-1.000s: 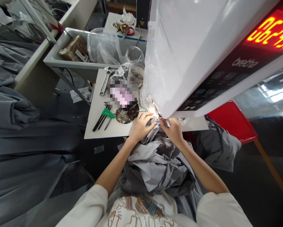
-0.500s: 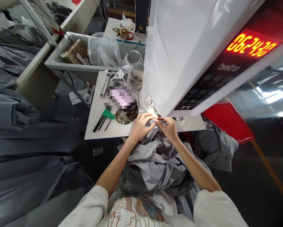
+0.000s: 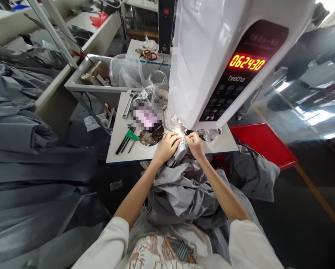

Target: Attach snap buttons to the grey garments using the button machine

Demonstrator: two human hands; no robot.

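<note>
Grey fabric [image 3: 181, 183] lies bunched across my lap, and one end of it rises onto the front edge of the white table [image 3: 119, 153]. My left hand [image 3: 167, 146] is closed on the fabric's edge from the left. From the right, my right hand [image 3: 194, 145] pinches the same edge between thumb and fingers. Both hands are right below the lit working point of a white machine [image 3: 195, 67] with a red number display [image 3: 247, 62]. The fingertips partly hide the fabric's edge, and any small part there is too small to make out.
Left on the table are an adjustable wrench [image 3: 127, 105], hex keys in a green holder [image 3: 132, 135], a blurred pink item [image 3: 146, 116] and a bowl of small metal parts [image 3: 148, 139]. A red stool [image 3: 265, 144] stands right. Grey cloth [image 3: 21, 127] is heaped left.
My view has shifted, so the machine's display appears smaller and lower left. My right hand's fingers have drawn in tighter on the fabric edge; the left hand stays nearly in place.
</note>
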